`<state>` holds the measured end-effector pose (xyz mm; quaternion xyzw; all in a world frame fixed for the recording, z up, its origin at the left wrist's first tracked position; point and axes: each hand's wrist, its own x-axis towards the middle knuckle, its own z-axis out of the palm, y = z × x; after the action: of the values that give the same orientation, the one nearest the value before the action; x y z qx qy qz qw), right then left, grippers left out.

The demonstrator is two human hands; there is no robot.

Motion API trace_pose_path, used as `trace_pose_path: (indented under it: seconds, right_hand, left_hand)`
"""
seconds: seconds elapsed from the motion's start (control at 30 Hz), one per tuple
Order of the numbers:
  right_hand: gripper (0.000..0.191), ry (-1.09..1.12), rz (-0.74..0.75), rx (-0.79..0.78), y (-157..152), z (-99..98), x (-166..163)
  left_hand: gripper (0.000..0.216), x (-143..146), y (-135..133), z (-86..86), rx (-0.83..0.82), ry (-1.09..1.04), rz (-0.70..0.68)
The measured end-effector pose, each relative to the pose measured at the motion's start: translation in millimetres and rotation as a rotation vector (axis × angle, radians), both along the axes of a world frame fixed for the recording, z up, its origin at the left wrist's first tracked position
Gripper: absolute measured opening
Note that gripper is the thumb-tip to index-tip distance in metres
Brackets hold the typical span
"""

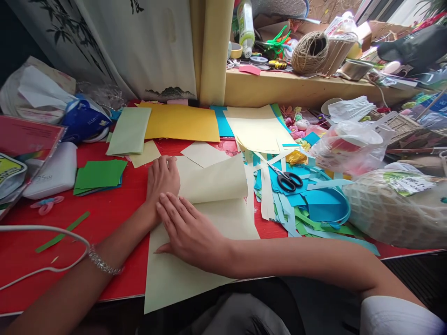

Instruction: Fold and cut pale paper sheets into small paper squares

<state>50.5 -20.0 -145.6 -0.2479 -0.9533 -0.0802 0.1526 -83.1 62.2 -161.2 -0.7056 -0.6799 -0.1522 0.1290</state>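
A pale green sheet (188, 284) lies at the center of the frame, its lower end overhanging the near edge of a red worktop (129, 228). The right hand (195, 230) rests on it, unclenched, fingers extended toward the left wrist; the left hand (164, 179) bears on the sheet's left side (whether it pinches the paper is hard to tell). The fold looks part made: the far end is turned over, but the curved flap (214, 179) is not yet flat. Scissors (289, 181) lie at center right.
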Motion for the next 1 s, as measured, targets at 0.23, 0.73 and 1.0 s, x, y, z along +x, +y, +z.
trace_pose_path:
  seconds: [0.23, 0.73, 1.0]
  right_hand:
    - [0.074, 0.076, -0.025, -0.177, 0, -11.5, 4]
    - [0.063, -0.012, 0.014, -0.357, 20, -8.9, 67]
    - [0.053, -0.092, -0.08, -0.344, 21, -0.8, 135]
  left_hand:
    - [0.038, 2, 0, 1.9, -0.02, -0.002, 0.04]
    - [0.045, 1, -5, 3.2, -0.01, 0.03, 0.028]
    - [0.044, 1, -6, 3.2, 0.001, 0.143, 0.055]
